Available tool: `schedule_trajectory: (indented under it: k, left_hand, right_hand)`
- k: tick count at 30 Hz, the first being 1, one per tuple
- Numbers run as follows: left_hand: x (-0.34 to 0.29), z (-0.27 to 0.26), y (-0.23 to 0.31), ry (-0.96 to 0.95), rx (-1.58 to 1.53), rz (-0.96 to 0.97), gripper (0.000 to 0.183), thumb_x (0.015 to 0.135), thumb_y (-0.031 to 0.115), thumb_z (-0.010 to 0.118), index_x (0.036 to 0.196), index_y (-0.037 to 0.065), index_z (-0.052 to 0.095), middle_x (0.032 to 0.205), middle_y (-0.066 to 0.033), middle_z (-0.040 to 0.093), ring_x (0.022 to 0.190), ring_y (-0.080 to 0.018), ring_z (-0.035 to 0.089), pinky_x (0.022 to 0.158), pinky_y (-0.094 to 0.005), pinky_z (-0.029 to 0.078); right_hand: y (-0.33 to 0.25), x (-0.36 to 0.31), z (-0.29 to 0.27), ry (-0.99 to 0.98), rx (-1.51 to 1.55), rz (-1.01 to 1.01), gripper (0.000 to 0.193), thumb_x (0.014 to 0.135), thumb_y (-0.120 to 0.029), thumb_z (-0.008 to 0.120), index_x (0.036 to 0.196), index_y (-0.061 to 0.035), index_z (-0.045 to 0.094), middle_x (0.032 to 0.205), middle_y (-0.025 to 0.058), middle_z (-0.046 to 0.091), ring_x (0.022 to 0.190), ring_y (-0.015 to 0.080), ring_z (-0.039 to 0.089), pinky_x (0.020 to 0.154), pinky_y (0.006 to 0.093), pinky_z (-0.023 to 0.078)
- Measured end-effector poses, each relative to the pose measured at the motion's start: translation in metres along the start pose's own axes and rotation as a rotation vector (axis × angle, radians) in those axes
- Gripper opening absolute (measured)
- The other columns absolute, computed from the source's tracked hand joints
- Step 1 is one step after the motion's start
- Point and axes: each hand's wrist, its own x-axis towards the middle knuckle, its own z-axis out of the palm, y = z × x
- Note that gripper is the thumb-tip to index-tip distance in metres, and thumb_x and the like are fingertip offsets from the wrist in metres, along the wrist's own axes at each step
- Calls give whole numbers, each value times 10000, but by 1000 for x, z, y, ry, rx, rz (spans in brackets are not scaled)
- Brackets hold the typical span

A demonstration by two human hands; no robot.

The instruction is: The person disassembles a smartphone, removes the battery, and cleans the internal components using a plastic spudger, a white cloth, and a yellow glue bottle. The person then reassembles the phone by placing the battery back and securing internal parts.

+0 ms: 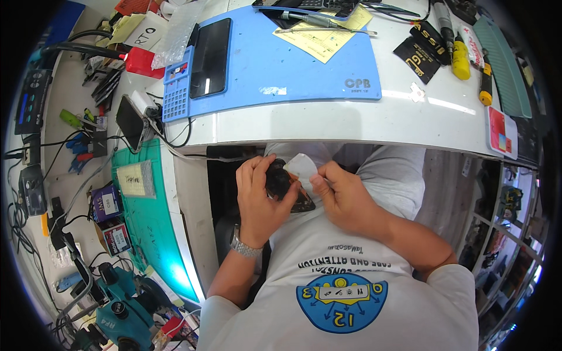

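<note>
Dark object is grasped by the left hand, fingers half-curled, while the right hand pinches a white piece.

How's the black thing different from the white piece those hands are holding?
The white piece looks plain; the black thing shows an orange-brown patch. The right hand pinches the white piece; the left hand holds the black thing. Both are partly covered by the hands.
</note>
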Motion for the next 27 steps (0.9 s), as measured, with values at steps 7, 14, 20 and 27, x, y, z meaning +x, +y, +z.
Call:
schedule_trajectory:
  k: [7, 14, 20, 27]
  left_hand:
    - [0, 3, 6, 11, 75, 3, 684, 795, 184, 960, 1396, 42, 665, 1291, -194, 626, 1199, -409, 591, 1002, -500, 530]
    - [-1, 3, 12, 11, 116, -15, 672, 800, 192, 964, 1390, 49, 676, 1305, -185, 626, 1211, -403, 592, 995, -489, 544]
    - [-1, 8, 25, 17, 183, -87, 669, 803, 201, 961, 1394, 59, 682, 1325, -175, 623, 1234, -400, 591, 937, -475, 584]
    - [-4, 8, 24, 40, 171, -78, 679, 789, 200, 968, 1388, 56, 681, 1297, -170, 609, 1210, -391, 594, 942, -478, 569]
  right_hand:
    - [14, -6, 6, 122, -221, -254, 109, 1064, -61, 729, 1084, 18, 656, 911, 213, 683, 744, 433, 688, 632, 481, 536]
    - [17, -8, 16, 173, -357, -273, 110, 1055, -60, 735, 1076, 16, 659, 893, 200, 671, 735, 423, 684, 602, 482, 544]
    - [5, -14, 21, 176, -599, -356, 136, 1076, -105, 700, 1053, 21, 652, 870, 158, 625, 621, 308, 650, 534, 407, 554]
    - [10, -8, 16, 243, -491, -396, 119, 1045, -74, 727, 1033, 25, 662, 818, 149, 609, 630, 321, 637, 521, 416, 539]
